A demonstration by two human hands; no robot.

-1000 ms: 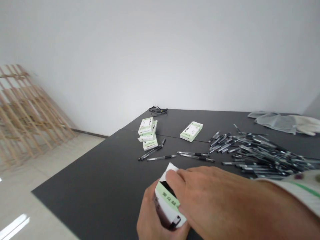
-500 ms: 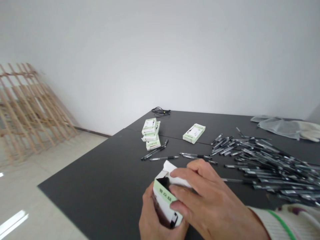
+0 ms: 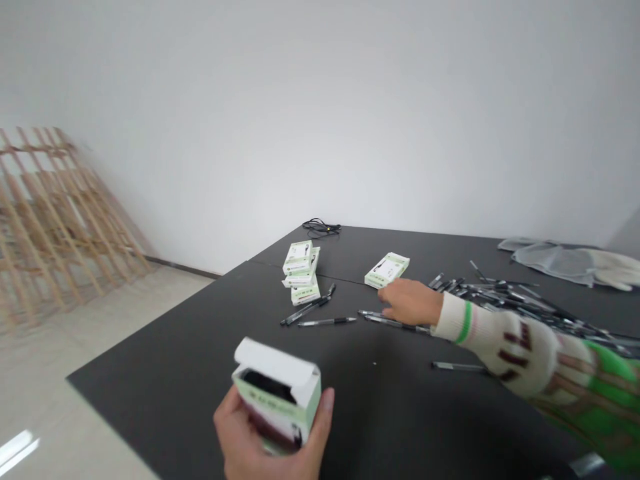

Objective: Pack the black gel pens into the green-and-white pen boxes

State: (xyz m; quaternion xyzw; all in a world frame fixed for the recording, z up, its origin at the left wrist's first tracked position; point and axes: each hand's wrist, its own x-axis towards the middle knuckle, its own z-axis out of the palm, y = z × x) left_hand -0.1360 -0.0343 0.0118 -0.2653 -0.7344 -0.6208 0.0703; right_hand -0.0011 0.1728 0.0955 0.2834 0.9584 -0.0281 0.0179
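Observation:
My left hand (image 3: pixel 270 440) is wrapped round a small white and green pen box (image 3: pixel 273 407) at the lower middle. The box's end flap (image 3: pixel 277 360) is lifted, and its opening looks dark inside. My right hand (image 3: pixel 410 302) is stretched out over the table, its fingers a little apart and pointing left and down. Beneath and beside it lie a few black and clear pens (image 3: pixel 375 319). Just behind the fingers lies another pen box (image 3: pixel 387 269). The underside of the right hand is hidden.
Stacked pen boxes (image 3: pixel 300 267) stand left of centre on the black table (image 3: pixel 200 360), with loose pens (image 3: pixel 313 308) in front. A large pen heap (image 3: pixel 530 303) spreads right, partly behind my sleeve. A black cable (image 3: pixel 321 227) and pale gloves (image 3: pixel 575 262) lie farther back.
My right hand has let go of the box flap and moved away to the pens near the far box. My left hand has moved left with its box, now turned and tilted differently.

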